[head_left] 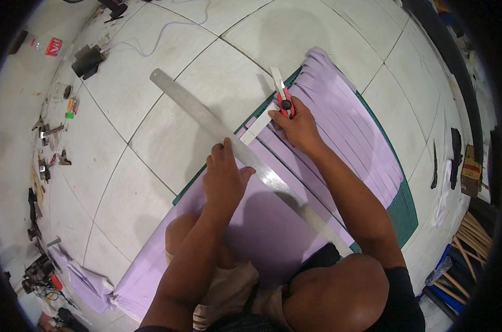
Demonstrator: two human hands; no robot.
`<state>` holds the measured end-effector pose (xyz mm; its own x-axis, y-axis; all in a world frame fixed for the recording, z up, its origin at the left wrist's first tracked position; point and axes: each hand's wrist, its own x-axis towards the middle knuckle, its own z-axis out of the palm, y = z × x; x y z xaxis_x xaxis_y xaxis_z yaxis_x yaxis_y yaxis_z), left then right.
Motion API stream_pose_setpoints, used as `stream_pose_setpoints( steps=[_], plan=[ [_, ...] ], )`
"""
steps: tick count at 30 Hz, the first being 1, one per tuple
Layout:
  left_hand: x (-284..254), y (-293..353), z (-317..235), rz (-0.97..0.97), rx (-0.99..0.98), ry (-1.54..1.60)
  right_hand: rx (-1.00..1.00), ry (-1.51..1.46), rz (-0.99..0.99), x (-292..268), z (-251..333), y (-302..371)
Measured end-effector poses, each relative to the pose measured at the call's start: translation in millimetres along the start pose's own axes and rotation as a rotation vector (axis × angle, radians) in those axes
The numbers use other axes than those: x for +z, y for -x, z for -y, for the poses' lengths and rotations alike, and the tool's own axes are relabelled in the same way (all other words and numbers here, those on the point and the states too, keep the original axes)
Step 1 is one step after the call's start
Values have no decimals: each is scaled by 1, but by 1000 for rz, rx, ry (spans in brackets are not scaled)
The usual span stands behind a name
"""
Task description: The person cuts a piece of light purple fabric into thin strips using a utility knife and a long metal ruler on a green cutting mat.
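Observation:
My left hand (224,176) rests its fingertips and spread thumb on a long metal ruler (193,106), which lies diagonally over lilac fabric (278,221). In my right hand (302,128) is a red and black utility knife (285,101), its blade pointing away from me. The right thumb touches a short white strip (259,128) lying beside the ruler at the fabric's far edge. Under the fabric is a dark green cutting mat (404,213). Several parallel cut strips (339,119) of the fabric lie to the right of the ruler.
White floor tiles (173,127) surround the mat. A black adapter (88,61) with a pale cable is at the far left. Tools and small metal parts (43,166) line the left wall. Wooden sticks (473,235) and a box (471,171) stand at the right.

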<state>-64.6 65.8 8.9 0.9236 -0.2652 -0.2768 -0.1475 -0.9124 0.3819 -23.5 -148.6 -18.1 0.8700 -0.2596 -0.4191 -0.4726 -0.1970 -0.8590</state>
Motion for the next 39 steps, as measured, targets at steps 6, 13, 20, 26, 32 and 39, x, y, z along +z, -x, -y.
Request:
stream_pose_setpoints(
  steps=[6,13,20,26,32,39],
  plan=[
    [-1,0,1,54,-42,91,-24,-48,23,0,1,0],
    [-14,-43,24,-108,-267,346,-36,-73,19,-1,4,2],
    [7,-73,47,-258,-440,791,-2,-96,36,-1,5,2],
    [7,-75,53,-168,-490,1009,32,-38,57,-5,9,3],
    [14,-76,57,-230,-476,1042,-34,-123,47,0,-7,-4],
    [9,-73,52,-192,-493,944,-15,-87,54,-2,-6,-3]
  ],
)
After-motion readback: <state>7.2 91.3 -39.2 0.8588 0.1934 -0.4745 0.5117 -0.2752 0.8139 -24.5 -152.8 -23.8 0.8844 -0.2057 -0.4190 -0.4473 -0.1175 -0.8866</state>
